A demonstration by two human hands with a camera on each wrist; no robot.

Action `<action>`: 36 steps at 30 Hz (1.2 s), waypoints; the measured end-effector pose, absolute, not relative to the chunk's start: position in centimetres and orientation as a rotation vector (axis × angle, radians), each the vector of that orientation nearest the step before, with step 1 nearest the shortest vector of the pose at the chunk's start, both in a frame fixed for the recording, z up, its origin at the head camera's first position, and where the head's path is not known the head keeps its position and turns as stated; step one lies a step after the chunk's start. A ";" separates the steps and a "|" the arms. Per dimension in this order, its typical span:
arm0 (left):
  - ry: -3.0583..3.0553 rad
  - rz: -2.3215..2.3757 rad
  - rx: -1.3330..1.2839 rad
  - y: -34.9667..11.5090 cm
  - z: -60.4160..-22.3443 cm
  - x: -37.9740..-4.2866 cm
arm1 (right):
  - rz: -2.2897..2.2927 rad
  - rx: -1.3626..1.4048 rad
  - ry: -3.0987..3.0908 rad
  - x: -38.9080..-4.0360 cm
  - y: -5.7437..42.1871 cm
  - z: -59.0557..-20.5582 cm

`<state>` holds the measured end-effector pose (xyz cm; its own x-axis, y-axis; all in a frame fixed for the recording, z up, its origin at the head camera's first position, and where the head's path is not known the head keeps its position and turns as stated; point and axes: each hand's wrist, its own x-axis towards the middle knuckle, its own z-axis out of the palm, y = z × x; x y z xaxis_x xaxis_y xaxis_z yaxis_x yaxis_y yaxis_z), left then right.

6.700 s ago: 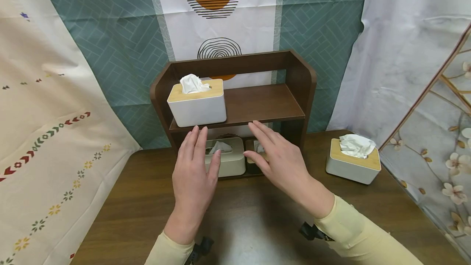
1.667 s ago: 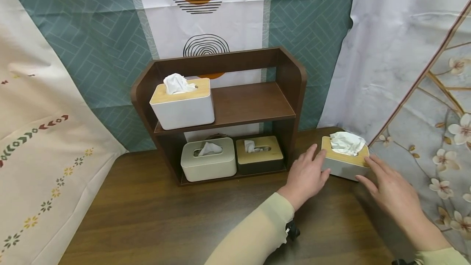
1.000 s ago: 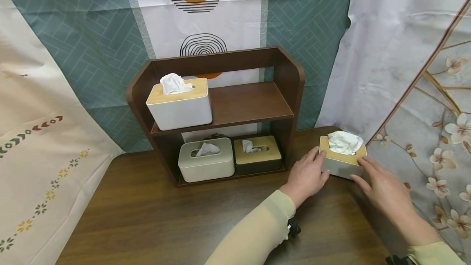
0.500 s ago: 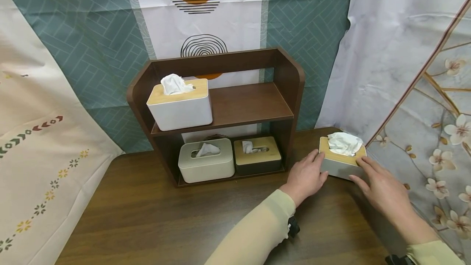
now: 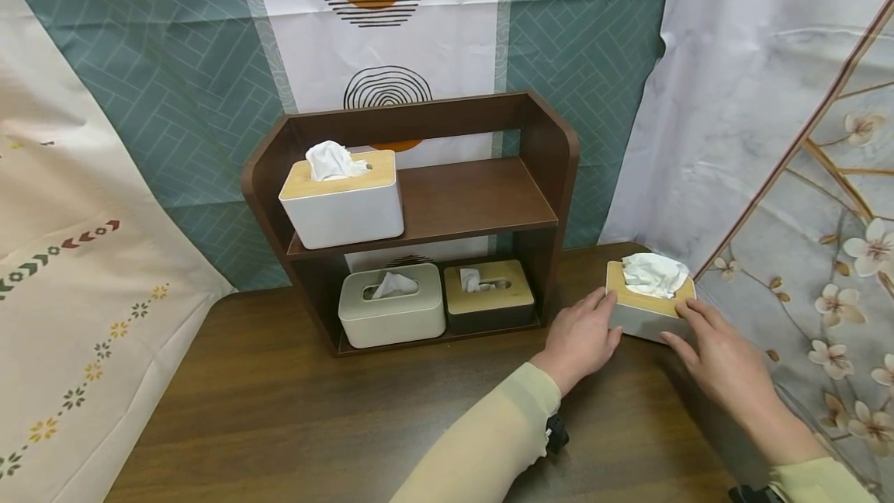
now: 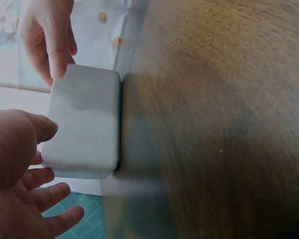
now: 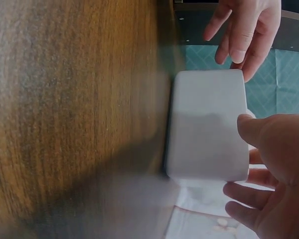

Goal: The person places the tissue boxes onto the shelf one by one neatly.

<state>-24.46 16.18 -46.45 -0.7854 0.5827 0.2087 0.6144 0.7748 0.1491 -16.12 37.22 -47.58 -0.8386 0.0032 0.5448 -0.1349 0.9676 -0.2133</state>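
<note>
On the table's right side stands a tissue box (image 5: 639, 320) with pale grey walls, a wooden lid and a white tissue sticking out. At its left end my left hand (image 5: 578, 336) holds it, thumb on the front wall and some fingers against the end. My right hand (image 5: 726, 359) grips the opposite end, fingertips on the lid's edge. Seen from the left wrist, the front wall of the tissue box (image 6: 84, 117) lies between both hands, and the left hand's outer fingers spread free. The right wrist view shows the right thumb at the upper edge of the box (image 7: 209, 124).
A dark brown two-tier shelf (image 5: 489, 233) stands left of the hands. Its upper tier bears a white tissue box (image 5: 345, 216); below are a cream tissue box (image 5: 394, 324) and a black one with a wooden lid (image 5: 492, 317). A floral curtain (image 5: 824, 293) closes the right side.
My hands have gone from in front of the shelf to the tissue box at the right and taken hold of its ends. Over the last second hands and box have barely moved.
</note>
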 end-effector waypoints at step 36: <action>-2.751 -0.361 -1.000 13.3 -47.6 -22.0 | 0.361 0.067 -2.541 -13.8 34.8 -48.0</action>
<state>-22.03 13.26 -47.59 -0.7537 0.6035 0.2602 0.6502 0.7423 0.1617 -13.81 34.83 -47.98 -0.8385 0.0290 0.5442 -0.1239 0.9623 -0.2422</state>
